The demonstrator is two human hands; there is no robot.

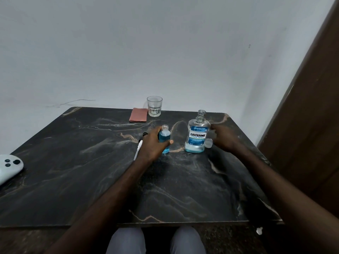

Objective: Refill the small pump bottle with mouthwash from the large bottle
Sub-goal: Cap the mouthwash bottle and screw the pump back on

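Note:
The small clear bottle (164,137) stands upright on the dark marble table (91,171), its neck uncapped and blue mouthwash inside. My left hand (153,143) is wrapped around it from the left. The large Listerine bottle (197,136) stands to its right, cap off, with a low level of blue liquid at the bottom. My right hand (222,137) is beside the large bottle's right side with fingers apart, close to it; I cannot tell whether it touches. The large bottle's clear cap (208,143) lies on the table by that hand. The pump head with its white tube (138,148) lies left of my left hand.
An empty drinking glass (154,106) and a folded pink cloth (138,114) sit near the table's far edge by the wall. A white device (9,168) rests at the left edge. A brown wooden panel (311,116) stands to the right.

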